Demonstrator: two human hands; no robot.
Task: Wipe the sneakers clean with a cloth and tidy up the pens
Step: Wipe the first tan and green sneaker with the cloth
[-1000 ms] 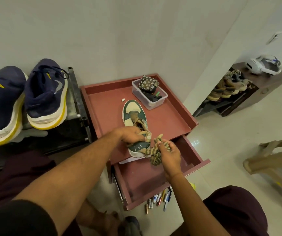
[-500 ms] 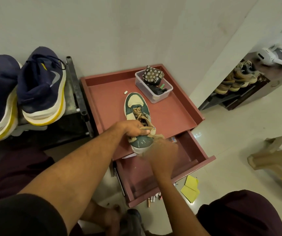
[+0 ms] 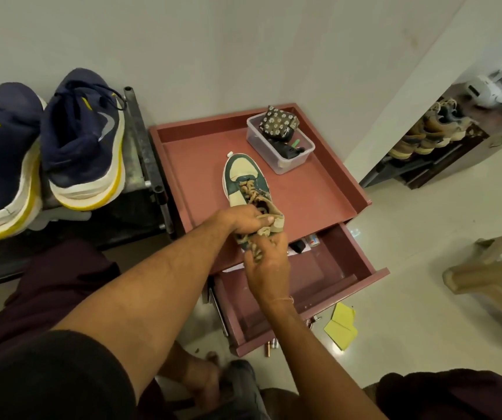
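At centre frame, a green-and-cream lace-up sneaker (image 3: 245, 180) lay on the reddish-brown cabinet top (image 3: 313, 195). The person's left hand (image 3: 240, 218) clamped its tan heel collar, while the right hand (image 3: 269, 265), fingers curled, bunched a striped cloth (image 3: 256, 253) against the heel. Pens (image 3: 269, 348) lay on the floor, lower centre, beneath the open drawer (image 3: 350, 259).

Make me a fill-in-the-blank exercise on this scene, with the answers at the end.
1. The left hand grips the green sneaker; the right hand holds a ___ to its heel.
2. The drawer below the sneaker is ___.
3. The rack holds ___ navy sneakers.
4. The paper on the floor is ___.
Answers: cloth; open; two; yellow.
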